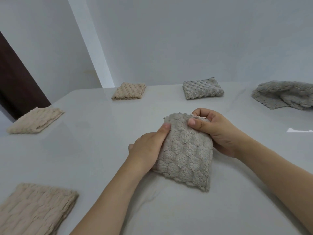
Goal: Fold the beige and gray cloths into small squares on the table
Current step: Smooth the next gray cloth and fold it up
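Observation:
A fluffy gray cloth (pixel 185 155), folded into a narrow rectangle, is in both my hands at the middle of the white table (pixel 94 138). My left hand (pixel 149 146) grips its left edge, thumb on top. Its far right corner is pinched between the thumb and curled fingers of my right hand (pixel 213 129). Three folded beige cloths lie to the left: one near the front (pixel 33 209), one at the left edge (pixel 35 120), one at the back (pixel 129 91). A folded gray cloth (pixel 202 89) sits at the back. An unfolded gray cloth (pixel 284 94) lies crumpled at the far right.
White walls rise behind the table. A dark brown panel (pixel 15 78) stands beyond the table's left corner.

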### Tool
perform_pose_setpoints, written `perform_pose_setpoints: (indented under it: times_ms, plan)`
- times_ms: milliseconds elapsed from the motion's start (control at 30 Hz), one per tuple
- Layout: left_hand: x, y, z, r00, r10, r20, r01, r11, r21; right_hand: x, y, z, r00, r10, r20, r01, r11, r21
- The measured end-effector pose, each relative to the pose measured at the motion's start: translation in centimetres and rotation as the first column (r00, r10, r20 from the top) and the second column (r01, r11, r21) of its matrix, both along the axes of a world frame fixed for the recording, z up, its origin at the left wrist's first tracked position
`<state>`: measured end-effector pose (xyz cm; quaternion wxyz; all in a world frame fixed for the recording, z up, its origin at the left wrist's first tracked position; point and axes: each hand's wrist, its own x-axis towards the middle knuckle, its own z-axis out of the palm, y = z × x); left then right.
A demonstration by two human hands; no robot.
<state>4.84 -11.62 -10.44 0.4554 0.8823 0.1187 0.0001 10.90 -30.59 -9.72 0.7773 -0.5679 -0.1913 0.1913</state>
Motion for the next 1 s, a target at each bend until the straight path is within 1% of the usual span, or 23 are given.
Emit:
perform_pose_setpoints:
  times_ms: [33, 67, 133, 167, 200, 267, 300, 333, 367, 400, 433, 500, 533, 567, 600, 700, 767, 833, 900, 933, 1000]
  plan:
    - [0.1, 0.1, -0.2, 0.999, 0.017, 0.038, -0.016, 0.999, -0.028, -0.2, 0.1, 0.2, 1.000, -0.011, -0.002, 0.011, 1.000, 0.004]
    - [0.1, 0.2, -0.3, 0.995, 0.043, 0.090, -0.034, 0.994, -0.102, -0.2, 0.3, 0.2, 0.999, -0.040, -0.001, 0.040, 0.999, 0.005]
    - [0.4, 0.3, -0.8, 0.976, 0.111, 0.190, -0.054, 0.958, -0.281, -0.1, 0.8, 0.0, 0.985, -0.173, -0.024, 0.173, 0.985, -0.014]
    - [0.5, 0.4, -1.0, 0.962, 0.145, 0.232, -0.063, 0.943, -0.327, 0.0, 1.1, -0.2, 0.966, -0.251, -0.061, 0.248, 0.968, -0.043]
    - [0.5, 0.3, -1.2, 0.945, 0.170, 0.281, -0.073, 0.942, -0.326, 0.4, 1.2, -0.5, 0.944, -0.310, -0.112, 0.302, 0.950, -0.084]
    - [0.3, 0.1, -1.1, 0.901, 0.181, 0.393, -0.090, 0.967, -0.240, 0.8, 1.4, -1.1, 0.916, -0.342, -0.209, 0.309, 0.935, -0.174]
    - [0.2, 0.0, -1.1, 0.889, 0.176, 0.423, -0.099, 0.975, -0.198, 0.8, 1.6, -1.3, 0.915, -0.339, -0.219, 0.292, 0.930, -0.222]
    - [0.1, -0.1, -1.1, 0.882, 0.167, 0.441, -0.101, 0.980, -0.169, 0.8, 1.8, -1.5, 0.919, -0.350, -0.184, 0.294, 0.916, -0.272]
    - [0.0, -0.1, -1.2, 0.877, 0.156, 0.454, -0.100, 0.984, -0.145, 0.6, 2.1, -1.7, 0.921, -0.379, -0.093, 0.328, 0.881, -0.342]
    - [0.0, 0.0, -1.4, 0.870, 0.147, 0.470, -0.106, 0.988, -0.112, 0.3, 2.3, -1.9, 0.911, -0.409, 0.059, 0.394, 0.816, -0.423]
    - [0.0, -0.1, -1.5, 0.861, 0.132, 0.490, -0.117, 0.991, -0.062, -0.1, 2.5, -1.9, 0.878, -0.415, 0.237, 0.477, 0.728, -0.493]
    - [0.1, -0.2, -1.8, 0.849, 0.082, 0.523, -0.142, 0.987, 0.077, -1.2, 2.8, -2.0, 0.769, -0.304, 0.563, 0.624, 0.549, -0.556]
    - [0.2, -0.3, -1.9, 0.849, 0.067, 0.524, -0.164, 0.976, 0.140, -1.5, 2.7, -2.2, 0.705, -0.223, 0.673, 0.681, 0.479, -0.554]
    - [0.4, -0.3, -2.1, 0.851, 0.065, 0.521, -0.190, 0.963, 0.190, -1.7, 2.7, -2.4, 0.655, -0.152, 0.740, 0.722, 0.416, -0.553]
    - [0.5, -0.3, -2.3, 0.855, 0.069, 0.514, -0.216, 0.948, 0.232, -1.7, 2.7, -2.6, 0.634, -0.105, 0.766, 0.742, 0.361, -0.565]
    - [0.7, -0.5, -2.4, 0.864, 0.089, 0.496, -0.270, 0.913, 0.306, -1.1, 3.0, -2.6, 0.652, -0.093, 0.752, 0.744, 0.269, -0.612]
    - [0.9, -0.5, -2.3, 0.873, 0.086, 0.479, -0.272, 0.902, 0.334, -0.9, 3.3, -2.6, 0.658, -0.100, 0.746, 0.743, 0.245, -0.623]
    - [0.9, -0.7, -2.0, 0.900, 0.062, 0.431, -0.242, 0.895, 0.375, -1.0, 3.3, -2.4, 0.676, -0.114, 0.728, 0.731, 0.231, -0.642]
    - [0.1, -1.0, -1.3, 0.930, 0.043, 0.366, -0.196, 0.898, 0.393, -1.5, 3.3, -1.8, 0.728, -0.129, 0.673, 0.683, 0.218, -0.697]
    - [-0.6, -1.2, -0.8, 0.939, 0.045, 0.340, -0.181, 0.907, 0.380, -2.1, 3.3, -1.4, 0.761, -0.133, 0.635, 0.646, 0.230, -0.727]
    - [-2.4, -1.6, -0.1, 0.949, 0.056, 0.309, -0.160, 0.933, 0.321, -3.3, 3.1, -0.5, 0.813, -0.149, 0.563, 0.578, 0.324, -0.749]
